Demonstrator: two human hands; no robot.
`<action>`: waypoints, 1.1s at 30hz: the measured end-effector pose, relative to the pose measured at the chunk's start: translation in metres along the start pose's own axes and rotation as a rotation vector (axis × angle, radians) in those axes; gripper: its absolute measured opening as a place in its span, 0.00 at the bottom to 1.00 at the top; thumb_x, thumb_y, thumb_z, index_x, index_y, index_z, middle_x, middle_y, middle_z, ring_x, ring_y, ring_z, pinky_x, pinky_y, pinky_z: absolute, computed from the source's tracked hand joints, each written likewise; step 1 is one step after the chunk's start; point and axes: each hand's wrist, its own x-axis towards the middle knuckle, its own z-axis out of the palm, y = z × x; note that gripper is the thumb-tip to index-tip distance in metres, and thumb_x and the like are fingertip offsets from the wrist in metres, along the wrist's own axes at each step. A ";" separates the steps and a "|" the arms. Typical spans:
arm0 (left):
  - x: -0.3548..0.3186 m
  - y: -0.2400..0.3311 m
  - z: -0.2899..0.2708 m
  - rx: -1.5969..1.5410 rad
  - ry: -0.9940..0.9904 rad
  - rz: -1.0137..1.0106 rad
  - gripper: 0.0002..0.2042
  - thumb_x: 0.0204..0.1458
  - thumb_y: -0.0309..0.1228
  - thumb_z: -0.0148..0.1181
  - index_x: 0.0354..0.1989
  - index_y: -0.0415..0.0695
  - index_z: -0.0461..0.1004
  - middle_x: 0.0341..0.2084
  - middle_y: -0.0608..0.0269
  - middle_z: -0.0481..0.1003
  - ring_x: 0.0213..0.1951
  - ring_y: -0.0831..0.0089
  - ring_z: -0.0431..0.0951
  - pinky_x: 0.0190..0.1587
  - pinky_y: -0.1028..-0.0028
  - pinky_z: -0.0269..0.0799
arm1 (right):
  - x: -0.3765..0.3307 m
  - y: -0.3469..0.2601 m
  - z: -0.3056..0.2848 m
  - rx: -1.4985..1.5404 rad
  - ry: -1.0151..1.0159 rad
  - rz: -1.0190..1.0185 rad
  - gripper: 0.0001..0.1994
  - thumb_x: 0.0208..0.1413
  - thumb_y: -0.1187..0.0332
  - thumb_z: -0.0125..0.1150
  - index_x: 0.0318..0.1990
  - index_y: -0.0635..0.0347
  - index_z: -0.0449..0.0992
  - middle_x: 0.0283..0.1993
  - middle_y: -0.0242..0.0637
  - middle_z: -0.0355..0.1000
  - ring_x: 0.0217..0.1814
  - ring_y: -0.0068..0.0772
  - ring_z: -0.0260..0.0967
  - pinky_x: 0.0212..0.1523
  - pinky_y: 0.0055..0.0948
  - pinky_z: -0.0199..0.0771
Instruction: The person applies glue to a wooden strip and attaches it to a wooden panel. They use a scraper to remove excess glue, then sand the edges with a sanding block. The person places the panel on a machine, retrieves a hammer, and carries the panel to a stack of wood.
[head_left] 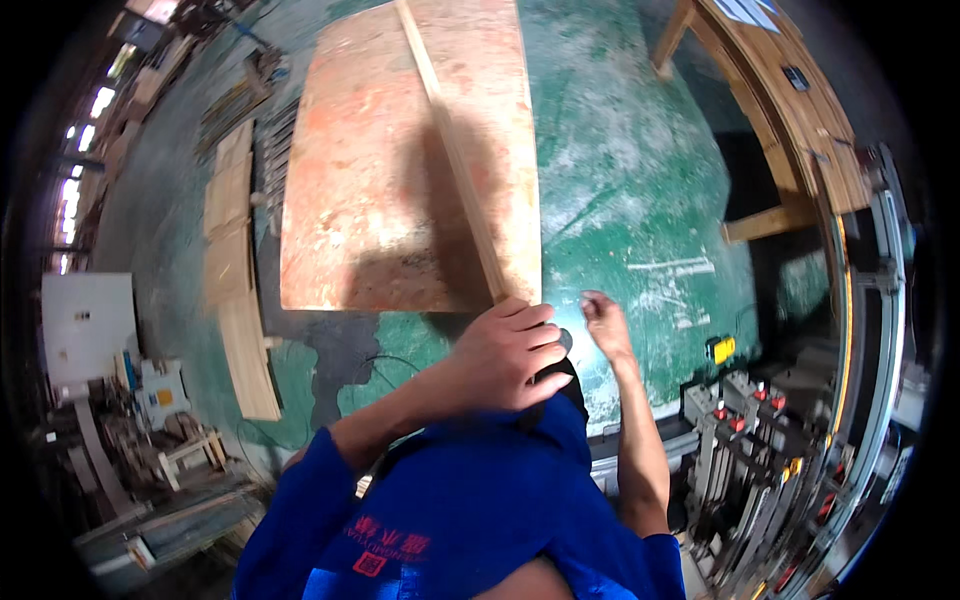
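Observation:
A long thin wooden strip (455, 150) runs from the top of the view down across a large reddish plywood board (370, 170) to my left hand (510, 355). My left hand is closed around the strip's near end, just past the board's front edge. My right hand (603, 322) hovers a little to the right over the green floor, fingers loosely apart, holding nothing. My blue sleeves and shirt fill the lower middle.
Pale wooden planks (240, 300) lie left of the board. A wooden frame table (790, 130) stands at the upper right. A metal machine with red knobs (760, 440) sits at the lower right, with a yellow object (722, 348) by it. Clutter and a white cabinet (88, 320) stand at the left.

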 end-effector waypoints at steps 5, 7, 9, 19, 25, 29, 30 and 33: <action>-0.038 0.000 -0.016 0.198 0.296 -0.334 0.13 0.51 0.29 0.72 0.43 0.42 0.78 0.35 0.55 0.75 0.47 0.56 0.78 0.54 0.60 0.72 | 0.018 -0.043 0.039 -0.146 -0.304 -0.109 0.17 0.68 0.63 0.60 0.57 0.62 0.81 0.47 0.55 0.82 0.48 0.47 0.83 0.49 0.40 0.80; -0.052 -0.008 -0.029 0.216 0.455 -0.685 0.17 0.55 0.29 0.71 0.51 0.38 0.75 0.39 0.58 0.75 0.47 0.64 0.77 0.55 0.64 0.71 | 0.022 -0.044 0.051 -0.138 -0.397 -0.078 0.20 0.67 0.60 0.60 0.58 0.65 0.80 0.49 0.54 0.82 0.51 0.50 0.82 0.52 0.39 0.80; -0.081 -0.033 -0.039 -0.430 0.505 -1.132 0.24 0.60 0.29 0.68 0.62 0.35 0.69 0.47 0.63 0.74 0.48 0.76 0.72 0.55 0.71 0.69 | 0.022 -0.047 0.063 -0.133 -0.465 -0.085 0.21 0.67 0.59 0.60 0.58 0.66 0.79 0.50 0.53 0.83 0.52 0.49 0.82 0.53 0.39 0.80; -0.190 -0.108 -0.070 -0.548 0.674 -1.350 0.26 0.72 0.47 0.53 0.54 0.30 0.78 0.39 0.60 0.82 0.44 0.76 0.78 0.49 0.71 0.75 | 0.094 0.005 0.116 -0.181 -0.446 -0.005 0.22 0.67 0.60 0.60 0.60 0.71 0.76 0.46 0.51 0.82 0.47 0.41 0.82 0.50 0.36 0.80; -0.287 -0.166 -0.041 -1.001 0.805 -1.469 0.29 0.71 0.54 0.52 0.54 0.33 0.79 0.45 0.62 0.82 0.46 0.78 0.80 0.49 0.75 0.76 | 0.139 -0.020 0.150 -0.140 -0.456 0.047 0.25 0.69 0.53 0.59 0.59 0.69 0.77 0.49 0.42 0.80 0.51 0.35 0.77 0.52 0.33 0.77; -0.303 -0.177 -0.037 -1.084 0.876 -1.552 0.30 0.71 0.55 0.52 0.54 0.34 0.79 0.47 0.59 0.82 0.48 0.77 0.80 0.52 0.73 0.75 | 0.162 -0.090 0.168 0.171 -0.645 0.440 0.29 0.73 0.45 0.53 0.61 0.64 0.77 0.52 0.36 0.79 0.56 0.35 0.74 0.55 0.33 0.75; -0.298 -0.180 -0.044 -1.094 0.904 -1.568 0.30 0.71 0.55 0.52 0.54 0.34 0.80 0.48 0.58 0.82 0.49 0.76 0.80 0.52 0.72 0.75 | 0.168 -0.093 0.177 0.192 -0.593 0.427 0.30 0.73 0.44 0.52 0.63 0.63 0.76 0.56 0.37 0.78 0.59 0.35 0.73 0.58 0.34 0.73; -0.303 -0.188 -0.042 -1.115 0.954 -1.600 0.30 0.70 0.54 0.53 0.54 0.33 0.80 0.48 0.56 0.82 0.50 0.74 0.79 0.53 0.70 0.74 | 0.177 -0.108 0.197 0.174 -0.492 0.367 0.32 0.74 0.44 0.48 0.70 0.61 0.70 0.66 0.40 0.74 0.68 0.37 0.68 0.67 0.34 0.66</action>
